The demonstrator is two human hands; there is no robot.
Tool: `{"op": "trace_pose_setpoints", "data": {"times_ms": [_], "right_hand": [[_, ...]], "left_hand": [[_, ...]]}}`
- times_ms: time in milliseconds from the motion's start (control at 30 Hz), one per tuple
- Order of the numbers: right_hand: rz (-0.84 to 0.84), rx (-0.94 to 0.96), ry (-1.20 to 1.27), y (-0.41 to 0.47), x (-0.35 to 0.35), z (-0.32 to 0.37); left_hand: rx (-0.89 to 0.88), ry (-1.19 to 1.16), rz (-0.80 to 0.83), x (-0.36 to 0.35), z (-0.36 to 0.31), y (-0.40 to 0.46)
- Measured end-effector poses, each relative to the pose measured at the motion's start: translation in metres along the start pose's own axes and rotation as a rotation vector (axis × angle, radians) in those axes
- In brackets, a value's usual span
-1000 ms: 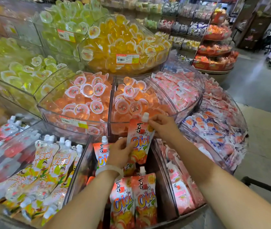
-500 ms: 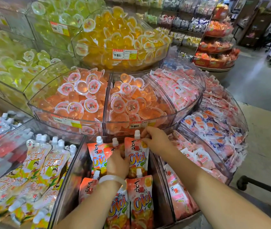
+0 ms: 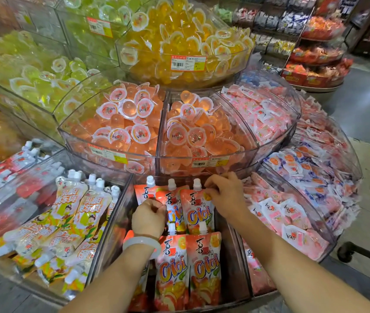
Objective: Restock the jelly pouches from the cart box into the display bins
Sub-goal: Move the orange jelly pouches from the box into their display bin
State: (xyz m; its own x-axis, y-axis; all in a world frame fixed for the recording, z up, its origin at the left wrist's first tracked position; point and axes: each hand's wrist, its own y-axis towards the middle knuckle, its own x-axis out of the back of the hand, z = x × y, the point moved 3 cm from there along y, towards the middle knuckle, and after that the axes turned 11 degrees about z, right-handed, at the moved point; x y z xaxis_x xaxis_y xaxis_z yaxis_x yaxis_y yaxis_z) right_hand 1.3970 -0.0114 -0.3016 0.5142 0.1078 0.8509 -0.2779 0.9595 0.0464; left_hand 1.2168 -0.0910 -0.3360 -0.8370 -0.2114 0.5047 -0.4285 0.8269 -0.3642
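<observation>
Your two hands were down in the middle bin (image 3: 111, 224) of the bottom tier, among the orange pouches. Your right hand (image 3: 225, 195) lay at the top right corner of the rightmost pouch (image 3: 198, 210) in the back row, fingers curled and pinching its edge just beside the white cap (image 3: 197, 184). Your left hand (image 3: 149, 219), with a pale bracelet (image 3: 142, 242) on the wrist, was bunched at the lower edge of the back row; its fingertips seemed to nip the pouch edge there, though the view did not show the contact plainly. Three pouches stood upright along the back of the bin, caps up, and two more (image 3: 187, 269) lay in front of them, nearer you. The cart box was not in view.

These pouches would likely have handled as soft, floppy bags with some weight of jelly inside: the glossy film looks slippery, and the body would sag or fold if you took it by the middle. The stiff spout under the cap, or the sealed top corner, was the sounder place to take hold, with the other hand steadying the bottom so the row stood straight. The clear walls of the bin gave the back row something to lean on.
</observation>
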Motion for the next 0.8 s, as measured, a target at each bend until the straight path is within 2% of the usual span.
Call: {"op": "trace_pose_setpoints", "data": {"times_ms": [200, 367, 433, 567, 633, 667, 733, 800], "right_hand": [[-0.065, 0.018, 0.036, 0.002, 0.003, 0.002], [0.091, -0.076, -0.226, 0.005, -0.005, 0.006], [0.072, 0.005, -0.278, 0.003, -0.001, 0.013], [-0.044, 0.333, -0.282, -0.008, 0.004, 0.029], [0.024, 0.406, -0.247, -0.024, -0.002, 0.037], [0.111, 0.381, -0.21, -0.032, -0.008, 0.038], [0.365, 0.207, -0.209, -0.044, -0.023, 0.034], [0.525, 0.051, -0.271, -0.052, -0.033, 0.028]], "left_hand": [[0.004, 0.079, 0.089, -0.001, 0.004, -0.003], [-0.064, 0.165, 0.116, 0.008, -0.002, -0.009], [-0.114, 0.215, 0.115, 0.016, -0.006, -0.01], [-0.176, 0.437, 0.161, 0.03, -0.01, -0.012], [-0.189, 0.583, 0.228, 0.032, -0.006, -0.016], [-0.186, 0.628, 0.263, 0.032, -0.002, -0.018], [-0.169, 0.658, 0.331, 0.03, 0.008, -0.022], [-0.165, 0.673, 0.371, 0.027, 0.014, -0.023]]}}
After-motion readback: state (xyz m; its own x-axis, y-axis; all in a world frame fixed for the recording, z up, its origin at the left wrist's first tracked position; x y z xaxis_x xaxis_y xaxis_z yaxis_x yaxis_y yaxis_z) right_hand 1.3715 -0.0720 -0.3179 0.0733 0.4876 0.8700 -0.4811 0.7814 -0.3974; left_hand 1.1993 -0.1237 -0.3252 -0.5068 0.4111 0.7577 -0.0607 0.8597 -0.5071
